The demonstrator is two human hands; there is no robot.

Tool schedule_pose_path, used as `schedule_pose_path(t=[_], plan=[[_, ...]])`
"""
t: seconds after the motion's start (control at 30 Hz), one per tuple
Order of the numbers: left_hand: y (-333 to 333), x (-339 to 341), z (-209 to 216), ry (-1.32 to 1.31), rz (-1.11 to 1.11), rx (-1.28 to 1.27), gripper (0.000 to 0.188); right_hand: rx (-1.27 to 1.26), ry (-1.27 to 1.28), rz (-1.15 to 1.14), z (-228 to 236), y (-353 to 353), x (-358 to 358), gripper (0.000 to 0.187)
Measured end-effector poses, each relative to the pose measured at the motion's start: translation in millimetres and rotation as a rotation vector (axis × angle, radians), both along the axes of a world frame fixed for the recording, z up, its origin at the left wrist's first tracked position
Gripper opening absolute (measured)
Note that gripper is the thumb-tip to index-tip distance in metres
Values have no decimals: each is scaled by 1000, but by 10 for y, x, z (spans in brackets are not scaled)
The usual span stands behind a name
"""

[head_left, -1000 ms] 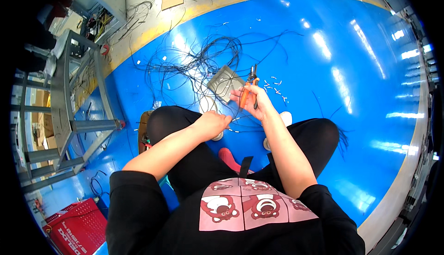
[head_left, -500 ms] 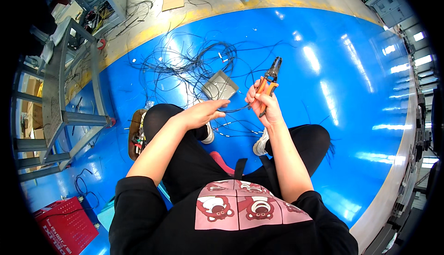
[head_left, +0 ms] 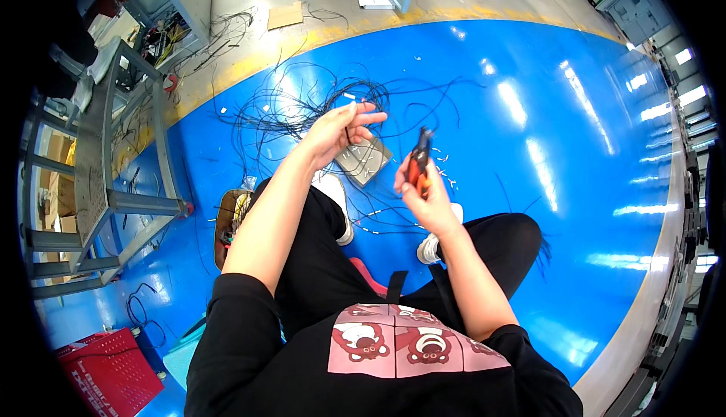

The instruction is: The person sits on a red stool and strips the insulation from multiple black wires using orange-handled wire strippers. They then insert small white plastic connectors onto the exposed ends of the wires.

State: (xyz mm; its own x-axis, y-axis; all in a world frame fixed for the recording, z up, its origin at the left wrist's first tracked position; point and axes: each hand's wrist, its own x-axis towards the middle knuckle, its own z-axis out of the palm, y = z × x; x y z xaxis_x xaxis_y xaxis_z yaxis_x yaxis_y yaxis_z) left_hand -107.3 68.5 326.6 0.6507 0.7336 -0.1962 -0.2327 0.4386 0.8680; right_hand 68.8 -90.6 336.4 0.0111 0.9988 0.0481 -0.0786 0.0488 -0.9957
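I sit on a blue floor with my legs bent in black trousers. My right hand grips orange-handled pliers, jaws pointing up and away from me. My left hand is raised higher and further out, its fingertips pinched on a small pale piece, likely a wire end; I cannot tell for sure. Below my hands lies a tangle of thin black wires and a flat grey metal plate on the floor.
A grey metal frame stands at the left. A red plastic crate sits at the lower left. A small tray of parts lies by my left knee. Short white wire offcuts are scattered ahead. Cardboard pieces lie beyond the yellow floor line.
Both hands rose from the floor near the grey plate. My left hand lifted up and away from the right one, and the pliers now point upward.
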Motion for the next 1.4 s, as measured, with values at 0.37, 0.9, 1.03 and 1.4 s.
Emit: schedule_pose_path(t=[0.37,0.9,1.03,1.4], plan=[[83,171,186,-244,-1,38,35,-8,-600,-60,-463,-352,-181,57],[-18,340,154,-120,-262,152,31,-252,-300,93,-232,-578,412,31],[-101,442,188,-38,-402,121,32,-41,-61,-224,174,-76,520,28],[-339,1189,98,239,-531,210,27,-68,-314,-306,111,376,1209,22]])
